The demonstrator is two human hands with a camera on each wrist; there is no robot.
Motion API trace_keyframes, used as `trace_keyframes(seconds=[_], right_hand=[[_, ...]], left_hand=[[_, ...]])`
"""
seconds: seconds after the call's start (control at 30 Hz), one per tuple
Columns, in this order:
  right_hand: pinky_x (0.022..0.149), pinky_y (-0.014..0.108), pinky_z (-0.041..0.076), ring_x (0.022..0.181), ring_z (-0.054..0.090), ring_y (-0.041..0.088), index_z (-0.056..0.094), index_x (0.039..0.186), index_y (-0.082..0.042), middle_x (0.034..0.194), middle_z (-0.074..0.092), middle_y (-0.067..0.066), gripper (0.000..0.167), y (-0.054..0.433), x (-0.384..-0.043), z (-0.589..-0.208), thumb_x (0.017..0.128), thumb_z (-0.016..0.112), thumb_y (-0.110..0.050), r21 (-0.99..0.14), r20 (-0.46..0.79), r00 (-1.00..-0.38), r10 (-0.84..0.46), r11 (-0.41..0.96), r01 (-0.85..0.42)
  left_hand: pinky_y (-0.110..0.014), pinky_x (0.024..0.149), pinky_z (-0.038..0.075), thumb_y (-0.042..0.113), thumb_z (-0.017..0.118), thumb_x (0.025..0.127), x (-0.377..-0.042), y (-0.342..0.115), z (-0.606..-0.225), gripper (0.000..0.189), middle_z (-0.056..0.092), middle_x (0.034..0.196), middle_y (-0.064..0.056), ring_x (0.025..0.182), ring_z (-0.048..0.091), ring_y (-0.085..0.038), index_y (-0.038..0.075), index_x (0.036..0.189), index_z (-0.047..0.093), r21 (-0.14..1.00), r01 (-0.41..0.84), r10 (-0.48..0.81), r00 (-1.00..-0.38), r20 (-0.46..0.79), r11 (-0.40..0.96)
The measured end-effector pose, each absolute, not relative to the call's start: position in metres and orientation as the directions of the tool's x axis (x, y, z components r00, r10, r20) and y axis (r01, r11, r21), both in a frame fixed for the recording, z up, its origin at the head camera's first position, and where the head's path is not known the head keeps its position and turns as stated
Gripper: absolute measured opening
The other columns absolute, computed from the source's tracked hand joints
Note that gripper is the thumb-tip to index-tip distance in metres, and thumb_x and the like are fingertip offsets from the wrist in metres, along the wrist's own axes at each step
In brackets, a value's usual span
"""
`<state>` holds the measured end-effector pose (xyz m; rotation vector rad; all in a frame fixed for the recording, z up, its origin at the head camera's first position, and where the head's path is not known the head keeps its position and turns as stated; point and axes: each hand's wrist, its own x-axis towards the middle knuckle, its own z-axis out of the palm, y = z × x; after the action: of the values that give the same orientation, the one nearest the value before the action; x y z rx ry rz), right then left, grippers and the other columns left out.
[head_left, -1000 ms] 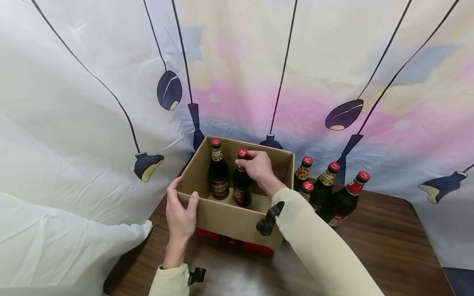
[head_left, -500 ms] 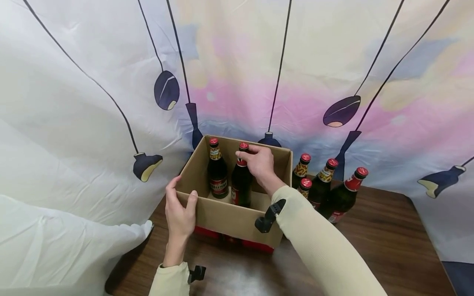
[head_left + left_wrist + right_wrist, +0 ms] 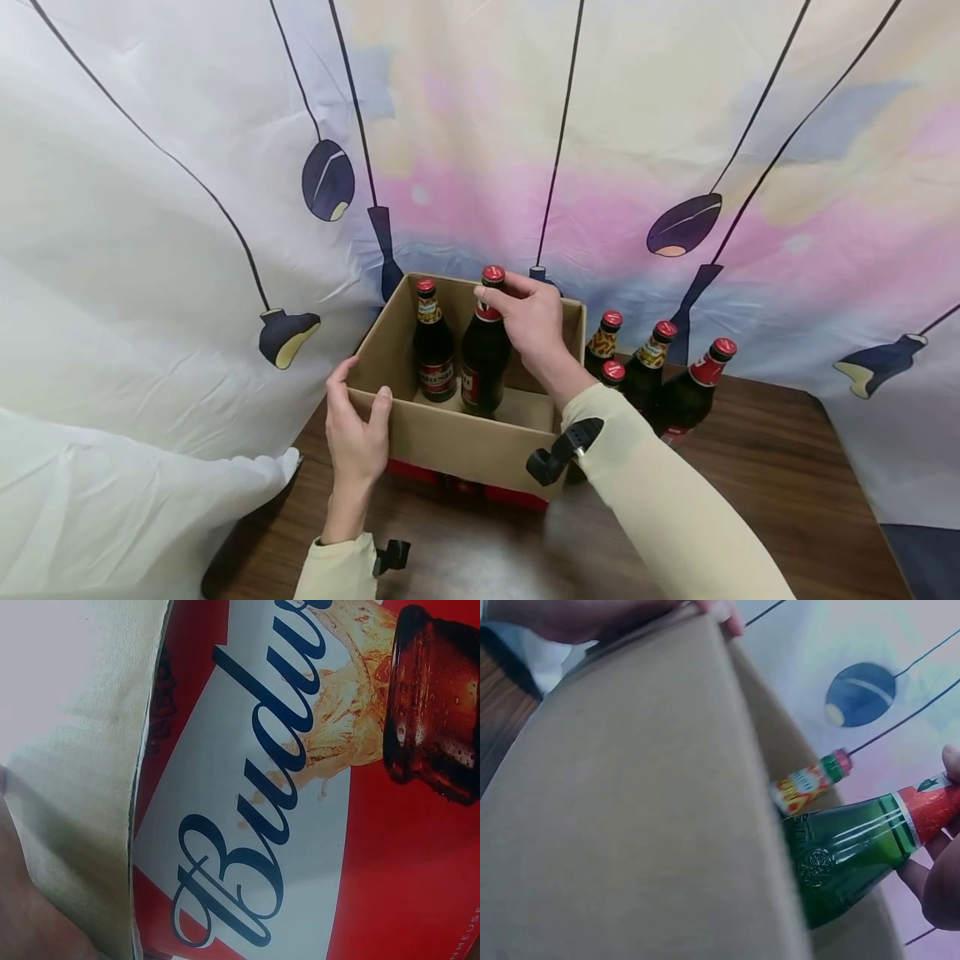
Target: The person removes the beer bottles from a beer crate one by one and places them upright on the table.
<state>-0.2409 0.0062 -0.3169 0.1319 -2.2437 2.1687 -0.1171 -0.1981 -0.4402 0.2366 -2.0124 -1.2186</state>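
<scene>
Pinching a bottle (image 3: 484, 357) by the neck near head-view centre: right hand (image 3: 535, 323), closed to neck width. Long axis nearly upright, cap toward frame top. Left hand (image 3: 357, 437) grips the box (image 3: 465, 444), left of centre.

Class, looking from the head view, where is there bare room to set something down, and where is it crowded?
Bare table lies before the box, between the sleeves, and right of the outside bottles. Some box floor shows right of the held bottle. Crowded: the outside bottles, clustered by the box's right side.

Bright head view, tabletop (image 3: 472, 554) glare, hazier wrist views
</scene>
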Motion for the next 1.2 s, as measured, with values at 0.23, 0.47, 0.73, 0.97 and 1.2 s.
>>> trace_keyframes(seconds=[0.23,0.47,0.73,0.97,1.2], right_hand=[[0.100,0.044,0.057,0.115,0.068,0.022,0.080,0.124,-0.016,0.121,0.078,0.008,0.038,0.021,-0.229,-0.293,0.088,0.086,-0.026,-0.995,0.089,-0.994,-0.067,0.047,-0.092],[0.094,0.042,0.058,0.113,0.067,0.021,0.080,0.125,-0.014,0.120,0.077,0.009,0.039,0.039,-0.217,-0.272,0.089,0.086,-0.026,-0.993,0.110,-0.989,-0.094,0.034,-0.114],[0.096,0.038,0.055,0.111,0.066,0.018,0.080,0.124,-0.013,0.116,0.079,0.010,0.039,0.058,-0.206,-0.243,0.088,0.086,-0.026,-0.984,0.173,-0.979,-0.105,0.030,-0.177],[0.098,0.038,0.054,0.112,0.066,0.020,0.079,0.127,-0.012,0.115,0.079,0.004,0.039,0.074,-0.196,-0.221,0.091,0.084,-0.027,-0.976,0.211,-0.971,-0.110,0.026,-0.215],[0.099,0.036,0.055,0.112,0.069,0.022,0.080,0.124,-0.009,0.112,0.078,0.004,0.038,0.091,-0.185,-0.195,0.090,0.085,-0.027,-0.954,0.298,-0.949,-0.105,-0.015,-0.298]], left_hand=[[-0.054,0.108,0.038,0.021,0.063,0.094,-0.116,-0.199,-0.440,0.062,0.054,0.149,-0.022,0.129,0.055,-0.038,0.003,0.151,0.047,0.823,0.213,-0.507,-0.698,0.505,0.527],[-0.053,0.107,0.038,0.021,0.063,0.094,-0.116,-0.198,-0.441,0.062,0.054,0.149,-0.022,0.128,0.055,-0.038,0.003,0.151,0.047,0.820,0.213,-0.506,-0.696,0.509,0.532],[-0.052,0.107,0.038,0.021,0.064,0.094,-0.116,-0.198,-0.440,0.061,0.055,0.149,-0.021,0.129,0.055,-0.037,0.004,0.150,0.047,0.823,0.204,-0.514,-0.695,0.503,0.530],[-0.052,0.107,0.038,0.020,0.064,0.093,-0.115,-0.199,-0.440,0.061,0.055,0.150,-0.020,0.131,0.054,-0.037,0.004,0.150,0.048,0.819,0.197,-0.515,-0.692,0.506,0.539],[-0.054,0.108,0.038,0.020,0.064,0.093,-0.115,-0.199,-0.441,0.062,0.055,0.151,-0.021,0.133,0.054,-0.038,0.005,0.151,0.048,0.815,0.204,-0.510,-0.691,0.512,0.542]])
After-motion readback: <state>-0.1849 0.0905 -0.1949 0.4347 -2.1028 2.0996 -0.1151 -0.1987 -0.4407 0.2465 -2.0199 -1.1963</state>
